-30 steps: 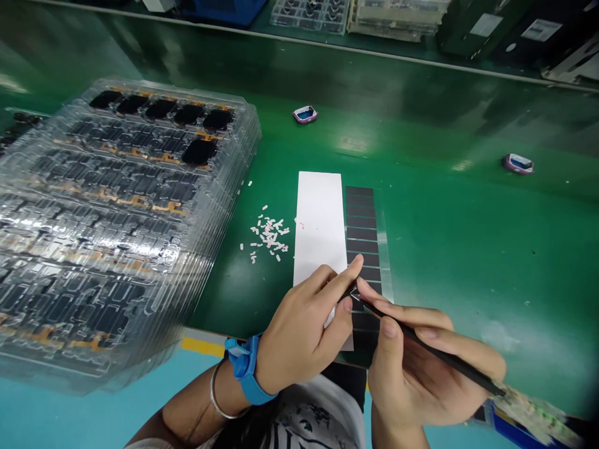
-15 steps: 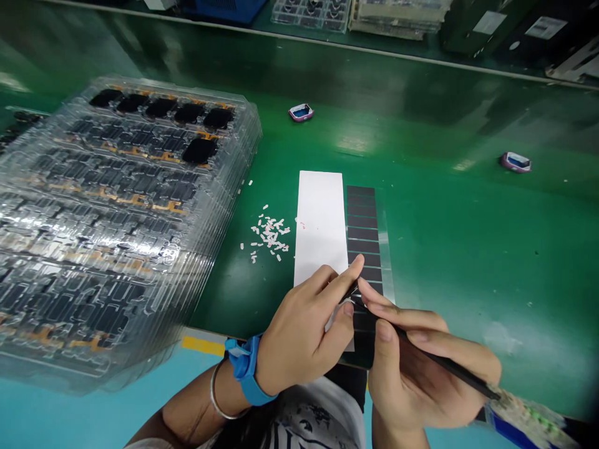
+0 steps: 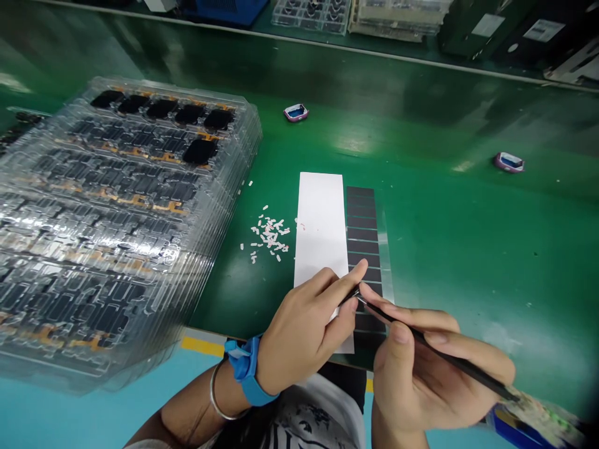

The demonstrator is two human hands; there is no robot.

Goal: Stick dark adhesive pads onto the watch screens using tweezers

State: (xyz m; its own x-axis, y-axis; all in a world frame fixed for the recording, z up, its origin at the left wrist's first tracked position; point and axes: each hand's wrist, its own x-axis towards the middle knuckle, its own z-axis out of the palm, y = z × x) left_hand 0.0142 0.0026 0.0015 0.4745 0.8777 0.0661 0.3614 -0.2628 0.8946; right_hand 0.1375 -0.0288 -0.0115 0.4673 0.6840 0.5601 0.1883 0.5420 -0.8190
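Observation:
My left hand (image 3: 313, 333), with a blue wristband, lies over the lower part of a white sheet (image 3: 321, 218). Its thumb and index finger pinch a small dark piece (image 3: 349, 295), mostly hidden by the fingers. My right hand (image 3: 435, 368) is closed round long black tweezers (image 3: 456, 362), whose tip meets the dark piece at the left fingertips. Under and just beyond the hands lies a clear backing with a column of black rectangular stickers (image 3: 362, 222), right beside the white sheet.
A tall stack of clear trays (image 3: 140, 143) with black screen-like parts fills the left. Small white scraps (image 3: 270, 234) lie scattered near it. Two purple frames (image 3: 296, 113) stand farther back, below a loaded shelf. A blue-and-clear packet (image 3: 524, 424) is at lower right.
My right hand and the tweezers have shifted slightly right, with the tweezers' tip still at the left fingertips. The left hand has barely moved.

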